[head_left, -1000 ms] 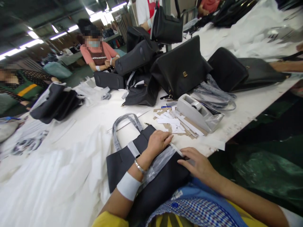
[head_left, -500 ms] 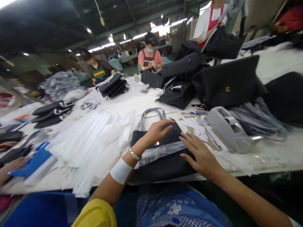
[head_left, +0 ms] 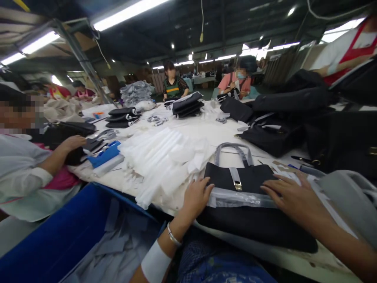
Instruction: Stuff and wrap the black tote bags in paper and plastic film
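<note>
Two bare hands stand apart, each with its fingers loosely spread: the left hand (head_left: 198, 194) at the left edge of a wide black leather-look handbag (head_left: 256, 224), the right hand (head_left: 297, 196) over its right end. Whether the right fingertips press on the bag or only hover is hard to tell from this angle. A silver metal bangle (head_left: 173, 236) and a white cuff (head_left: 156, 261) circle the left wrist and forearm.

The bag lies flat at the near edge of a white table (head_left: 225, 131), its grey-wrapped loop handles (head_left: 218, 155) pointing away from the person. A strip of clear plastic film (head_left: 240, 197) crosses it between the hands, just below a gold metal clasp (head_left: 237, 185).

Left of the bag spreads a heap of thin white foam sheets (head_left: 165, 157). On the right, a bulky grey plastic tape dispenser (head_left: 347, 200) stands beyond the right hand, near white and brown paper strips (head_left: 282, 169).

Farther out, black bags (head_left: 291, 100) are piled at the right, and folded black pieces (head_left: 188, 106) are stacked across the table. A deep blue bin (head_left: 53, 239) holding pale grey pieces (head_left: 112, 245) stands below the table at the left, beside a seated co-worker's pale sleeve (head_left: 23, 177).
</note>
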Available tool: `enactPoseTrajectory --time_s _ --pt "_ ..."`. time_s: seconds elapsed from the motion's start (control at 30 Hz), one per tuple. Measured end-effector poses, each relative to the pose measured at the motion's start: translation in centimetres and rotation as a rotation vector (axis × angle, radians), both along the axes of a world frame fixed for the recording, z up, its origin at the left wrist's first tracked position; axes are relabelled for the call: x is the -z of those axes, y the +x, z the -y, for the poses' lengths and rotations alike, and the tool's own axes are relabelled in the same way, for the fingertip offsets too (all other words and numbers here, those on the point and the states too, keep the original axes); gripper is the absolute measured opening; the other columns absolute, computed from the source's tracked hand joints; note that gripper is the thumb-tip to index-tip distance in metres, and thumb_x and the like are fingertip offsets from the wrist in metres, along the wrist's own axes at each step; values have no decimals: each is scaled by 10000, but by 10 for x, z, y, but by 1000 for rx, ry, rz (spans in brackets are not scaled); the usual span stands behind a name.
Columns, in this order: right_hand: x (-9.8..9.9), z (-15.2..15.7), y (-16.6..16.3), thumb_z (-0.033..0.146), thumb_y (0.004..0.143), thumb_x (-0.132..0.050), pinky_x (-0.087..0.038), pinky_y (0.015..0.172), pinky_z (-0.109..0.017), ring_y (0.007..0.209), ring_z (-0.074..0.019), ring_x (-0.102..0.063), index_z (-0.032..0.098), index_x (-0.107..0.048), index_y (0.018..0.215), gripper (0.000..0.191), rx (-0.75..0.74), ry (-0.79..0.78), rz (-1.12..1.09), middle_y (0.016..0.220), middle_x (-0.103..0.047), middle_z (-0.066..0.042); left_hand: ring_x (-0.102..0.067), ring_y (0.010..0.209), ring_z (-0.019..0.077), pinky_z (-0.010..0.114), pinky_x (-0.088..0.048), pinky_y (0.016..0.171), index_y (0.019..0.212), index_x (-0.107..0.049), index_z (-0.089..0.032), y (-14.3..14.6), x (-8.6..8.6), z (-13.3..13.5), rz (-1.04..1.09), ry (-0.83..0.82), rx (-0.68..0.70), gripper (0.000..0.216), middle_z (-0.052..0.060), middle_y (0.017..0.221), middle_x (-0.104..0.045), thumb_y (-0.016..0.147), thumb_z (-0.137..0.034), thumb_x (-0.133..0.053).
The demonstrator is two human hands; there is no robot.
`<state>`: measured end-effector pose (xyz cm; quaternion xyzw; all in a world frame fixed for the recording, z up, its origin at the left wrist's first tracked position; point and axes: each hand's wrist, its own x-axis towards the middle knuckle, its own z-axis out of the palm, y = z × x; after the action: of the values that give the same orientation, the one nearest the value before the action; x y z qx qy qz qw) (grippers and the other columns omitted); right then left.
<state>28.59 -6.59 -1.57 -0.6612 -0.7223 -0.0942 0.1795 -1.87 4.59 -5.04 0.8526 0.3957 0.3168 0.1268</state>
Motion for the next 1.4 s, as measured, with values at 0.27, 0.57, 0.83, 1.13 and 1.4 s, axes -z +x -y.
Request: enactPoseTrajectory --time_s 0.27,0.57,0.83,1.13,1.4 --pt "-14 -111 -87 385 944 -457 -491 935 -408 1033 -256 -653 234 -724 1060 328 -272 -191 -318 1104 -725 -62 -581 1153 345 458 -477 951 1271 -531 -84 35 -25 -101 -299 -113 -200 512 235 1209 -616 882 -408 -609" --pt "26 -204 -103 406 969 -411 -463 985 -387 1095 -233 -630 203 -696 1131 386 -264 -177 -555 1169 -702 -85 -647 1060 266 362 -473 923 1069 -660 -143 4 -27 -140 -209 -232 -263 251 160 1084 -709 943 -300 -511" --pt "52 -199 -85 504 959 -417 -417 1027 -391 1154 -247 -594 206 -692 1147 447 -258 -254 -583 1202 -689 -76 -676 922 184 313 -534 818 1189 -567 -189 9 -26 -91 914 -739 23 387 81 1053 -712 880 -418 -610" --pt "28 -191 -83 579 961 -341 -436 741 -334 860 -260 -657 201 -714 869 539 -66 -159 -613 864 -736 -78 -655 748 151 278 -521 697 1122 -516 -170 41 11 -95 1160 -839 -227 333 61 907 -704 845 -322 -622" --pt "30 -194 -86 622 929 -379 -371 639 -308 682 -222 -613 212 -653 659 562 33 -20 -661 645 -667 -32 -408 574 106 249 -298 561 668 -463 -187 11 3 -81 276 -718 -50 315 -67 562 -402 778 -421 -644"
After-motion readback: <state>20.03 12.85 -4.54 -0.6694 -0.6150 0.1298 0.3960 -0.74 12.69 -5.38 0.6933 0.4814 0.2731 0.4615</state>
